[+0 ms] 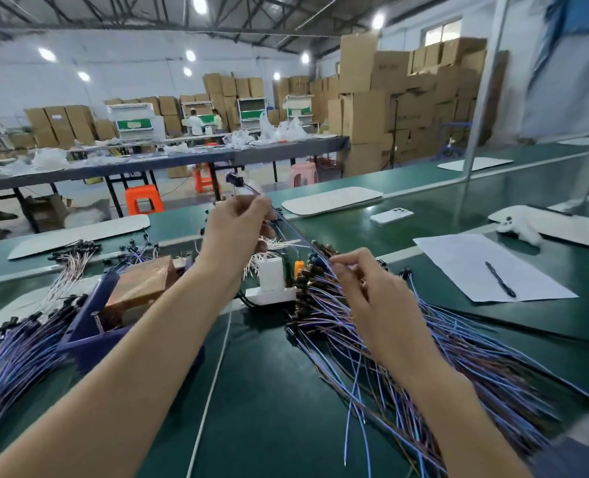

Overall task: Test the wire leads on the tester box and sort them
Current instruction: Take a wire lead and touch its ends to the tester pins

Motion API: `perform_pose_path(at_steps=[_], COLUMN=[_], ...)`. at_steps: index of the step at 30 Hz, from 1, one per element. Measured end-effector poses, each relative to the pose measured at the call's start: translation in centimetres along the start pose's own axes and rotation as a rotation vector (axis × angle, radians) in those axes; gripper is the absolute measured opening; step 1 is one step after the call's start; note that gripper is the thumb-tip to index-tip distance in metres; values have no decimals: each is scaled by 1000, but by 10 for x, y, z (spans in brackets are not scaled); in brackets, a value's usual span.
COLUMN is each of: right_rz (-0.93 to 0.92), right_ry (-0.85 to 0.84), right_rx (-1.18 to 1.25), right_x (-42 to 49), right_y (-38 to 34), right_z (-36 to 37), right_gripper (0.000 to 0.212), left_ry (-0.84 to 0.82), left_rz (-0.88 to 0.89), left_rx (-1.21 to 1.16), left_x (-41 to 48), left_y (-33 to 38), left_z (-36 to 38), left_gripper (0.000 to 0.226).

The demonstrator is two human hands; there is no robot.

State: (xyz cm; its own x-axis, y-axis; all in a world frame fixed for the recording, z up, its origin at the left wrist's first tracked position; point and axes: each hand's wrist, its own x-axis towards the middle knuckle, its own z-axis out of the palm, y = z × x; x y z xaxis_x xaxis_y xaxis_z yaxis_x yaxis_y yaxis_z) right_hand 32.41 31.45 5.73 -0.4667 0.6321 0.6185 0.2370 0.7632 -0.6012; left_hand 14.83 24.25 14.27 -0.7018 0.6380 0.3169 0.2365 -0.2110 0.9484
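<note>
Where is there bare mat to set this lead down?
Bare green mat lies between the white cable and the right wire pile, in front of the white power strip. Another patch sits between the phone and the paper. Left side is crowded: blue bin, left wire pile.

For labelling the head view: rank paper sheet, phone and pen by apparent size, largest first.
1. Paper sheet
2. Phone
3. Pen
Phone and pen look alike in length; the phone lies farther off, so that pair is unsure.
</note>
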Motion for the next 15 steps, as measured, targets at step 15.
perform_pose_path(at_steps=[15], right_rz=[325], right_ry=[-228], right_rx=[-495], right_x=[-8], right_y=[71], right_z=[-35], right_gripper=[24], left_ry=[-347], left_rz=[26], left_rx=[921], left_x=[34], left_y=[-99], left_z=[94], left_gripper=[49])
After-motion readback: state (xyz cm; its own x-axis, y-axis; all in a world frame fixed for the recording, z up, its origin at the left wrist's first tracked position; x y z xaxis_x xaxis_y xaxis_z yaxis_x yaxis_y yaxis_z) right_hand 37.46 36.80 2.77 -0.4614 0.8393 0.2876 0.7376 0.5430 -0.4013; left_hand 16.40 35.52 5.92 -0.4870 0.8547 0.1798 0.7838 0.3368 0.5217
